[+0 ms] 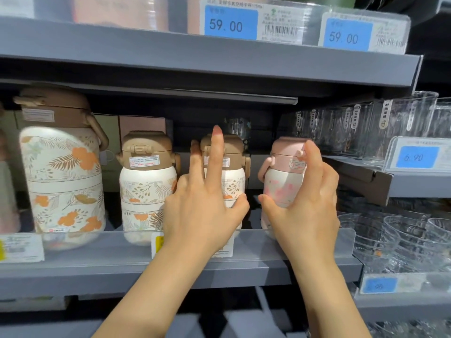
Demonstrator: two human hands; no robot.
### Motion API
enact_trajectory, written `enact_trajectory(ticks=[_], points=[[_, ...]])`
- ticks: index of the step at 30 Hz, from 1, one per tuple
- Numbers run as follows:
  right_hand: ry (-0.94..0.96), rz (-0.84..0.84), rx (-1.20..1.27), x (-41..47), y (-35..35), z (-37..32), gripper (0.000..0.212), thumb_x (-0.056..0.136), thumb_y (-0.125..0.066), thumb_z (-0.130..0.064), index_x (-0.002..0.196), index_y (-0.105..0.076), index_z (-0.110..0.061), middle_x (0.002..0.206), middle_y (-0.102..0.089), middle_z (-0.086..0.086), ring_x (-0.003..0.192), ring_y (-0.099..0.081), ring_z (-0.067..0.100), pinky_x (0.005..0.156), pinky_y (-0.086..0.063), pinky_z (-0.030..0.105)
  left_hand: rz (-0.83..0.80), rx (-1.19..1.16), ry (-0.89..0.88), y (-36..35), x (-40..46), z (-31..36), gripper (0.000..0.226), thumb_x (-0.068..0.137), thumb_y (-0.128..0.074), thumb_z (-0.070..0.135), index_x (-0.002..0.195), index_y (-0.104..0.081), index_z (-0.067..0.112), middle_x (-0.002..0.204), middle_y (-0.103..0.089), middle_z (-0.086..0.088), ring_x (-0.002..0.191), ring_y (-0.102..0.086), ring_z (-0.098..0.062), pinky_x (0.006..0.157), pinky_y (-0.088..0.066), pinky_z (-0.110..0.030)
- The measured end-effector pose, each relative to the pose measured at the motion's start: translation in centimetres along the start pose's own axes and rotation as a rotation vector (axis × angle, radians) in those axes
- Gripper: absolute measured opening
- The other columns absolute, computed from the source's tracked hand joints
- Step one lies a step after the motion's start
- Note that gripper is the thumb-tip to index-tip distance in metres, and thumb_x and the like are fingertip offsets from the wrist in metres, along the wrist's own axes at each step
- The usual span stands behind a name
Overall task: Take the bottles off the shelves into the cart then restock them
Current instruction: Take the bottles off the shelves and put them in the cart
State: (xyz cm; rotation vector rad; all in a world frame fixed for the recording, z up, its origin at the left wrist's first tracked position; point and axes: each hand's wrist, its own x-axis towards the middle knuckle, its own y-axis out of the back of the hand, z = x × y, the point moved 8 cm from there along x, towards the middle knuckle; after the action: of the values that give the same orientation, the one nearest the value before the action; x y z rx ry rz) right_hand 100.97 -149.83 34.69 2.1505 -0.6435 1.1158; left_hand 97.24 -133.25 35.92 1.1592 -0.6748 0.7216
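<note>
Four flask bottles stand on the grey shelf. A large brown-lidded floral bottle is at the left, with a small one beside it. My left hand is laid on the second small brown-lidded bottle, fingers straight up its front and thumb against its right side. My right hand grips the pink-lidded bottle, thumb at its front and fingers curled round its right side. Both bottles stand upright on the shelf.
A clear lip runs along the shelf front with price tags. An upper shelf carries blue 59.00 labels. Clear glass containers and glass cups fill the shelves at the right. Boxes stand behind the bottles.
</note>
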Motion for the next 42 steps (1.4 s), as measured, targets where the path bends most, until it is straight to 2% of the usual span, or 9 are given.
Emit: enact_trajectory(ticks=[3,7,12,18,23,26,31,36,42], points=[[0.008,0.024,-0.032,0.0,0.3,-0.3,0.111,0.065,-0.085,-0.029,0.145,-0.008,-0.041,0.139,-0.033,0.004,0.121,-0.043,0.031,0.07,-0.04,0.037,-0.02,0.015,-0.005,-0.2,0.1,0.1,0.104,0.084,-0.047,0.058,0.134,0.042,0.043,0.156,-0.018,-0.005,0.119,-0.048,-0.032,0.076,-0.044,-0.038],[-0.012,0.06,-0.064,-0.1,0.5,-0.4,0.114,0.061,-0.087,-0.034,0.147,-0.012,-0.036,0.141,-0.034,0.007,0.117,-0.048,0.037,0.076,-0.048,0.046,-0.01,0.044,-0.01,-0.1,-0.3,0.0,0.103,0.082,-0.049,0.06,0.138,0.037,0.044,0.152,-0.024,-0.007,0.11,-0.053,-0.033,0.066,-0.043,-0.037],[0.107,0.188,0.113,-1.6,1.9,-1.1,0.09,0.072,-0.078,-0.027,0.145,-0.026,-0.019,0.144,-0.03,0.018,0.131,-0.035,0.032,0.103,-0.039,0.052,0.117,0.108,-0.047,0.7,-0.9,0.1,0.087,0.079,-0.044,0.059,0.155,-0.014,0.031,0.148,-0.039,-0.021,0.093,-0.065,-0.037,0.05,-0.051,-0.038],[0.183,0.12,0.265,-7.9,3.3,-4.1,0.061,0.082,-0.059,-0.031,0.138,-0.038,-0.018,0.146,-0.031,0.01,0.14,-0.027,0.013,0.112,-0.024,0.019,0.162,-0.065,-0.197,2.8,-6.6,-0.5,0.063,0.087,-0.05,0.04,0.146,-0.04,0.022,0.154,-0.034,-0.012,0.127,-0.05,-0.03,0.088,-0.051,-0.038],[0.207,0.068,0.395,-12.1,1.9,-10.2,0.042,0.081,-0.061,-0.027,0.121,-0.053,-0.018,0.131,-0.05,0.015,0.127,-0.046,0.015,0.107,-0.031,0.019,0.258,-0.147,-0.292,8.7,-11.9,-5.1,0.043,0.087,-0.058,0.028,0.129,-0.053,0.02,0.143,-0.044,-0.005,0.123,-0.05,-0.02,0.098,-0.041,-0.021],[0.193,-0.06,0.491,-14.7,-0.6,-14.8,0.034,0.082,-0.06,-0.027,0.114,-0.061,-0.018,0.125,-0.056,0.009,0.122,-0.05,0.011,0.103,-0.033,0.015,0.31,-0.099,-0.238,12.8,-14.3,-10.0,0.036,0.087,-0.06,0.025,0.123,-0.056,0.02,0.136,-0.048,-0.002,0.118,-0.053,-0.019,0.102,-0.039,-0.022],[0.243,-0.286,0.665,-20.3,-5.6,-24.0,0.024,0.087,-0.057,-0.028,0.105,-0.068,-0.017,0.112,-0.064,-0.005,0.111,-0.058,0.01,0.095,-0.041,0.019,0.279,-0.098,0.015,19.4,-19.8,-20.0,0.03,0.089,-0.057,0.031,0.118,-0.058,0.025,0.134,-0.05,0.004,0.109,-0.062,-0.013,0.089,-0.051,-0.027],[0.209,-0.67,0.902,-29.1,-11.1,-34.9,0.021,0.088,-0.055,-0.031,0.106,-0.064,-0.027,0.111,-0.061,-0.016,0.107,-0.057,0.001,0.089,-0.041,0.012,0.198,0.083,0.299,26.9,-28.3,-29.7,0.024,0.09,-0.055,0.031,0.104,-0.069,0.017,0.11,-0.063,0.006,0.1,-0.062,-0.009,0.082,-0.05,-0.028],[0.233,-1.112,1.075,-41.7,-15.4,-47.1,0.015,0.086,-0.062,-0.025,0.101,-0.064,-0.028,0.104,-0.063,-0.015,0.1,-0.059,-0.001,0.084,-0.044,0.012,0.188,0.209,0.586,35.8,-39.4,-37.2,0.022,0.091,-0.054,0.03,0.102,-0.069,0.018,0.102,-0.063,0.014,0.092,-0.059,-0.001,0.083,-0.044,-0.013]])
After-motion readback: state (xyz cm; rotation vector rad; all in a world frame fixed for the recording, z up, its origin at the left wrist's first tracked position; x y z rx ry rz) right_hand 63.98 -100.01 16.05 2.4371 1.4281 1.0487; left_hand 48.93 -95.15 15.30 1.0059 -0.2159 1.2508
